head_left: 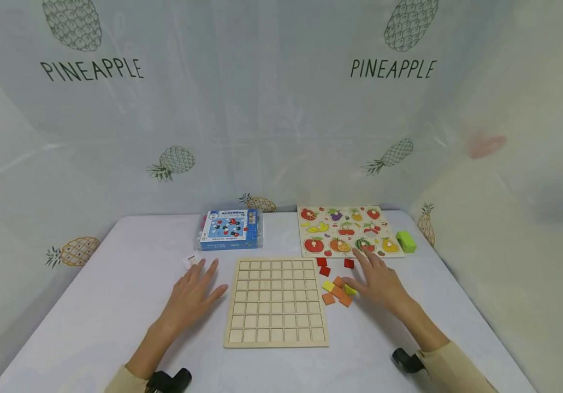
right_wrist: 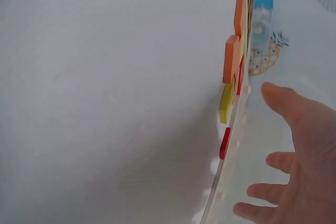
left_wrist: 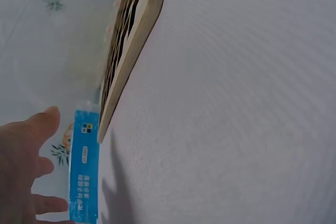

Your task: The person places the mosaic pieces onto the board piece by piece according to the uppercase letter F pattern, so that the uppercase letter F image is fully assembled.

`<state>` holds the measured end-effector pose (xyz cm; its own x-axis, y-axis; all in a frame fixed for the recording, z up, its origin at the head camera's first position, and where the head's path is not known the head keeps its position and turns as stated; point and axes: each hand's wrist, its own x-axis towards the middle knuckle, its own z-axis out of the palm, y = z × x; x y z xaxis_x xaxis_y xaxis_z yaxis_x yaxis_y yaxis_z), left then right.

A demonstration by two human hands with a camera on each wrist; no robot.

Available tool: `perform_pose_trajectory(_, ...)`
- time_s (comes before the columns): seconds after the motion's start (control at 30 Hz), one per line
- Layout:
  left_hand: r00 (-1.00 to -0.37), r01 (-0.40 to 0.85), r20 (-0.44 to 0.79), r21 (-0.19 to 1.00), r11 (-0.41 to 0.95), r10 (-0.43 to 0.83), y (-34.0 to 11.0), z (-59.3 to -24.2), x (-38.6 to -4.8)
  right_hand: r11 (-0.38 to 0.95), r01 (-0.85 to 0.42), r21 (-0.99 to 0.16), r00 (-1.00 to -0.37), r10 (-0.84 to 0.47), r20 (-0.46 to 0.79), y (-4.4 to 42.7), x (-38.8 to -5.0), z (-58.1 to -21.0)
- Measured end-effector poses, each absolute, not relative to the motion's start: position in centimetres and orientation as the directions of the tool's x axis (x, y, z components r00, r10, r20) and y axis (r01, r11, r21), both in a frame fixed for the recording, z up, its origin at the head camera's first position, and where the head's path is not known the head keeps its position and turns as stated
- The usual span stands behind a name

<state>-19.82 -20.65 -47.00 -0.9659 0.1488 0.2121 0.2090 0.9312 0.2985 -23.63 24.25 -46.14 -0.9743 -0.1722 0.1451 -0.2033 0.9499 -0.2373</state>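
A square wooden grid board [head_left: 276, 303] with bare cells lies in the middle of the white table. To its left hovers my left hand [head_left: 189, 295], fingers spread and holding nothing; the left wrist view also has this hand [left_wrist: 23, 161] at its lower left. My right hand [head_left: 381, 281] is spread over the table right of the board, close to the coloured tiles, with nothing in its grasp. Those tiles are small squares: orange ones [head_left: 328, 299], yellow ones [head_left: 327, 286] and red ones [head_left: 325, 271]. In the right wrist view, the thumb [right_wrist: 283, 100] stands apart from the tiles.
A blue boxed molecule set [head_left: 229, 245] stands behind the left hand, near a small white packet [head_left: 191, 260]. Behind the tiles lies a fruit puzzle board [head_left: 327, 236], with a green block [head_left: 406, 242] at its right. A pineapple-print curtain [head_left: 281, 109] encloses the table.
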Motion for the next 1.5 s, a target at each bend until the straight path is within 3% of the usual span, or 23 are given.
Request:
perform_pose_trajectory(0.57, -0.958, 0.254, 0.225, 0.38, 0.89, 0.177, -19.7, -47.1, -20.0, 0.928, -0.216, -0.302, -0.975, -0.19, 0.115, 24.6, -25.7, -45.9)
perform_pose_trajectory(0.83, -0.967, 0.252, 0.159, 0.521, 0.815, 0.197, -19.3, -46.9, -20.5, 0.912, -0.234, -0.337, -0.971, -0.206, 0.118, 24.8, -26.8, -45.5)
perform_pose_trajectory(1.13, -0.958, 0.223, 0.043, 0.736, 0.64, 0.284, -19.2, -47.0, -20.2, 0.91, -0.209, -0.358, -0.977, -0.178, 0.117, 25.1, -27.8, -46.0)
perform_pose_trajectory(1.5, -0.972, 0.147, 0.011, 0.808, 0.57, 0.236, -18.5, -47.4, -20.2, 0.907, -0.192, -0.374, -0.981, -0.166, 0.101, 25.2, -27.9, -46.2)
